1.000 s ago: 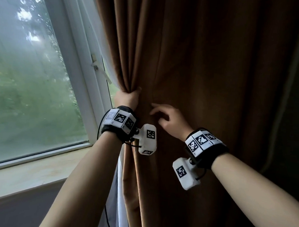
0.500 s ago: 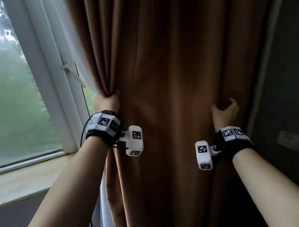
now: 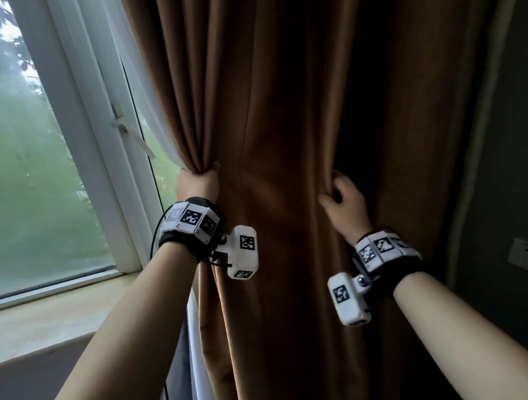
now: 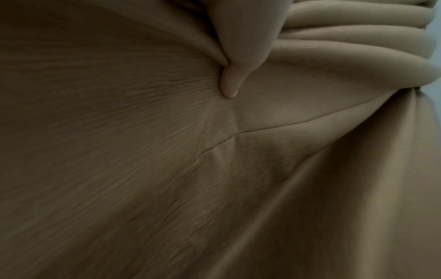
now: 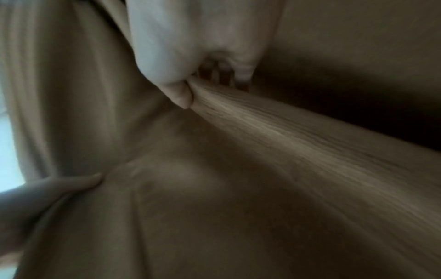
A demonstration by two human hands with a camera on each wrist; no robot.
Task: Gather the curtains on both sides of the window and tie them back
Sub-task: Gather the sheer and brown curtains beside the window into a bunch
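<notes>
Where gripped, brown curtain (image 3: 283, 140) pleated

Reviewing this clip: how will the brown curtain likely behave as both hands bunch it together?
The brown curtain probably bunches easily: it already pleats tightly under the left hand. It looks fairly thick, so the bundle may get bulky. The ribbed weave pinched by the right hand suggests it will not slip much.

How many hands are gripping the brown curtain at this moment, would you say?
2: the left hand grips the brown curtain at its window-side edge; the right hand grips a fold further right.
</notes>
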